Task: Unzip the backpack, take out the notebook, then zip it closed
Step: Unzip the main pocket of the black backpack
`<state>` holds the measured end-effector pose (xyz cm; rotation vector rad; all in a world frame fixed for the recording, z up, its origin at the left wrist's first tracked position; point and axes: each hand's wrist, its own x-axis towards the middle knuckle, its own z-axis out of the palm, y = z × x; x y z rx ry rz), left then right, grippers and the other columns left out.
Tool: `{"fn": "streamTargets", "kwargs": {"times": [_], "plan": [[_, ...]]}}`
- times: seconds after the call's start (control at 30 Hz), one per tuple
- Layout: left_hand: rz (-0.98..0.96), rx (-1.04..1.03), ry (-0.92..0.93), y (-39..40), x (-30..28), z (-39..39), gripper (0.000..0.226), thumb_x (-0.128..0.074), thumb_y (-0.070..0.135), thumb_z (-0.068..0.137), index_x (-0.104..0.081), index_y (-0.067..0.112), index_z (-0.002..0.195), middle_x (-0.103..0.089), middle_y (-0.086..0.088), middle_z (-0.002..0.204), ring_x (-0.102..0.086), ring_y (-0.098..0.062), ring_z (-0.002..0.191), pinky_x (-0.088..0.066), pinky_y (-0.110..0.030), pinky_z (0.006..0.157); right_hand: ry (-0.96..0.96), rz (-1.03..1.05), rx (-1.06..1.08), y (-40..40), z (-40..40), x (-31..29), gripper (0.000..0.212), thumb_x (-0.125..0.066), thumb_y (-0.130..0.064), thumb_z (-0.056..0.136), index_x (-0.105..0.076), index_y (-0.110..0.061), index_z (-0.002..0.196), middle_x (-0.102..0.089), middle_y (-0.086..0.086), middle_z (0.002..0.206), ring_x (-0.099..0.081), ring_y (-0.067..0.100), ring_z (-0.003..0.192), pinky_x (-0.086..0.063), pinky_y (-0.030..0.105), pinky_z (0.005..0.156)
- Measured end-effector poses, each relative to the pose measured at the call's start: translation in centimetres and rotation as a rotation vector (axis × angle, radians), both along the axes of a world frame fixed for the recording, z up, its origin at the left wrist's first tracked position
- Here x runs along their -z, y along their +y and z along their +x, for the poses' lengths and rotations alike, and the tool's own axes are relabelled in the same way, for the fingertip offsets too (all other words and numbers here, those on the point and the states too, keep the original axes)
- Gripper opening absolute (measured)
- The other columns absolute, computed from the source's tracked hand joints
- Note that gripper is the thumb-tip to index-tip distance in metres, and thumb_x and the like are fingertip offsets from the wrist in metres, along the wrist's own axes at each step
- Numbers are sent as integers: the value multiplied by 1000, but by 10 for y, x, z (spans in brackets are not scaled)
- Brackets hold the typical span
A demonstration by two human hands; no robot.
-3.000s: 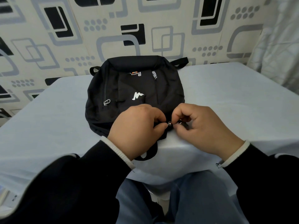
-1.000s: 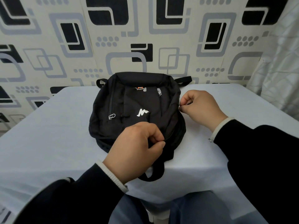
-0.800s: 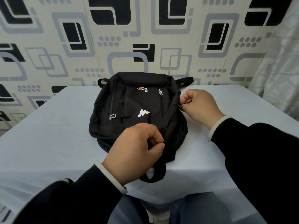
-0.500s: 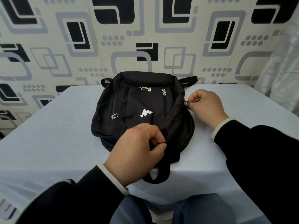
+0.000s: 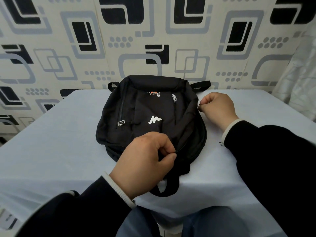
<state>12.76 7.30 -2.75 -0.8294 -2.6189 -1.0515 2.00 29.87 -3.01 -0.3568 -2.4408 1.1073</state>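
Head view: black backpack [image 5: 150, 117] lying flat, long axis near–far, handle near. Left hand [image 5: 145, 166] pinches its near edge; right hand [image 5: 218, 108] pinches zipper pull [image 5: 198, 105]; contents hidden.

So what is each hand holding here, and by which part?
The left hand pinches the backpack fabric at its near edge beside the zip; the right hand pinches the zipper pull on the bag's right side.

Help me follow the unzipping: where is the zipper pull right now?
The zipper pull sits at the backpack's right edge, toward its far end, pinched by the right hand.
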Motion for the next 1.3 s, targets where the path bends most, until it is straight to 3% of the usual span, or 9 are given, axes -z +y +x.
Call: {"fn": "streamTargets", "kwargs": {"times": [0.3,0.6,0.7,0.83,0.97,1.07,1.17,1.23,1.3], "plan": [[-15,-1,-6,0,1,-1,5,-64,24,71,-61,26,67,-59,10,70,-53,-2,71,-40,-12,61,-6,-43,29,6,-7,6,9,-68,-11,70,-62,-18,70,-63,0,79,-57,18,80,-40,26,74],[-22,-1,-1,1,2,1,3,-63,24,72,-62,25,70,-59,9,71,-53,-3,72,-42,-16,63,47,5,-9,7,-5,13,7,-65,-13,72,-60,-17,73,-60,-3,75,-58,20,80,-43,28,76],[-15,-1,-1,1,1,1,2,-63,25,72,-62,25,70,-59,9,71,-53,-3,72,-43,-16,63,55,-22,-56,5,-3,13,20,-61,-11,71,-56,-22,86,-61,1,91,-57,21,88,-46,33,85],[-2,-9,7,2,2,2,5,-64,25,72,-60,26,68,-58,9,69,-51,-1,66,-41,-14,61,72,20,-162,2,2,10,42,-60,-11,70,-51,-39,101,-52,-1,110,-46,22,107,-40,36,94],[11,-14,19,2,2,3,6,-64,24,71,-60,27,68,-55,10,66,-48,3,64,-36,-9,59,91,115,-279,-2,8,7,53,-54,-3,72,-57,-38,112,-50,-1,122,-38,31,122,-35,45,104],[10,-24,30,2,2,3,7,-65,25,72,-60,26,67,-53,11,64,-47,4,63,-35,-9,59,68,161,-329,-5,10,7,50,-54,-1,76,-60,-36,111,-45,3,135,-29,28,129,-22,27,108],[27,-30,38,1,2,2,8,-65,25,72,-59,27,67,-54,11,64,-49,1,63,-36,-10,59,83,236,-347,-6,13,5,40,-57,-5,77,-64,-30,106,-46,-1,136,-25,25,127,-12,10,93],[44,-29,42,1,2,2,8,-65,24,72,-59,27,67,-55,10,65,-50,-2,64,-40,-14,60,106,282,-356,-7,15,3,36,-57,-7,76,-66,-28,103,-49,-3,134,-27,25,124,-13,16,100],[54,-24,52,1,2,2,8,-66,23,72,-60,26,68,-56,9,65,-50,-3,65,-41,-16,61,128,304,-369,-10,18,2,35,-57,-8,75,-66,-28,102,-52,-7,129,-30,25,120,-17,30,109]]}}
